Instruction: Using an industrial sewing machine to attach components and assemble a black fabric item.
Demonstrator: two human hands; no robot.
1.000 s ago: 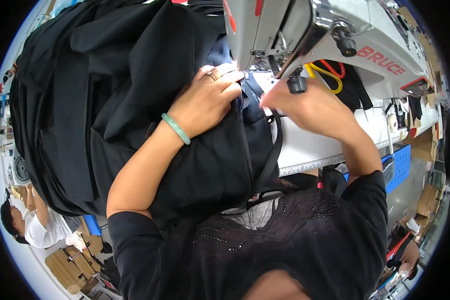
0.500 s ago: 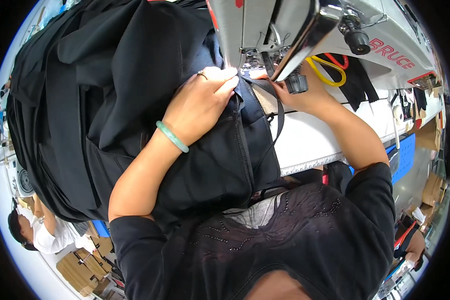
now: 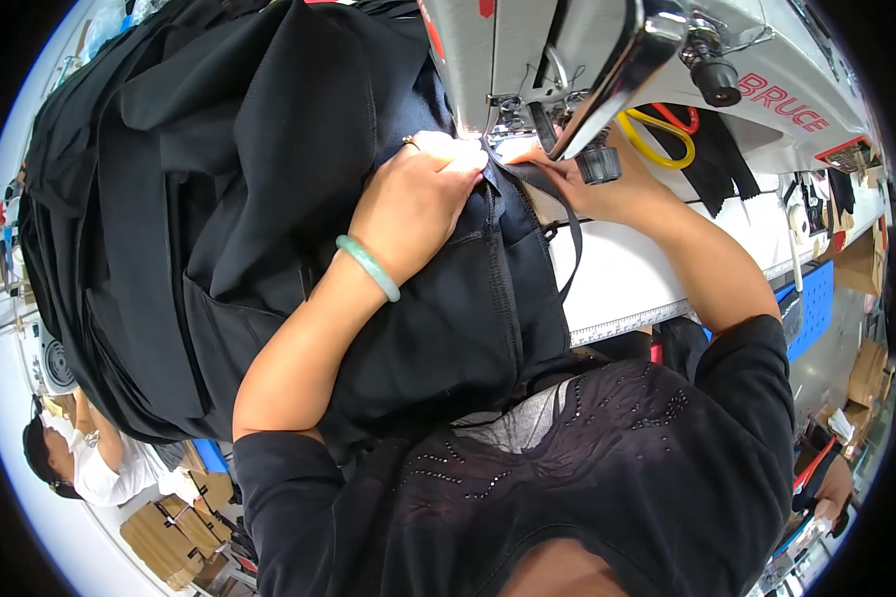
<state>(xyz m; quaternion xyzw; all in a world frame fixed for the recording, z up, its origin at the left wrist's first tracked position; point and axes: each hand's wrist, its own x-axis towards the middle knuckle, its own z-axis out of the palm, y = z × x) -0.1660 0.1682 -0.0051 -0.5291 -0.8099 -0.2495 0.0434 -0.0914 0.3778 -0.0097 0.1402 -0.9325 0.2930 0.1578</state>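
A large black garment (image 3: 299,179) lies heaped across the left of the table, its edge under the needle area of a white sewing machine (image 3: 767,85). My left hand (image 3: 418,194), a green bangle at the wrist, pinches the fabric edge just left of the presser foot (image 3: 511,121). On the other side, my right hand (image 3: 607,194) holds a narrow dark strip (image 3: 573,244) with its fingers closed near the foot. Part of this hand is behind the machine's metal lever and black knob. The strip's tail loops down beside a zipper (image 3: 501,289) in the garment.
Yellow-handled scissors (image 3: 667,149) and black fabric pieces (image 3: 712,174) lie under the machine arm. A measuring scale (image 3: 627,323) runs along the white table's front edge. A blue bin (image 3: 814,303) stands at right. Another person in white (image 3: 119,463) is at far left.
The whole view has shifted slightly. My left forearm and the garment sit a little farther right, and the strip's loop has changed shape slightly. Both hands keep their grip beside the presser foot.
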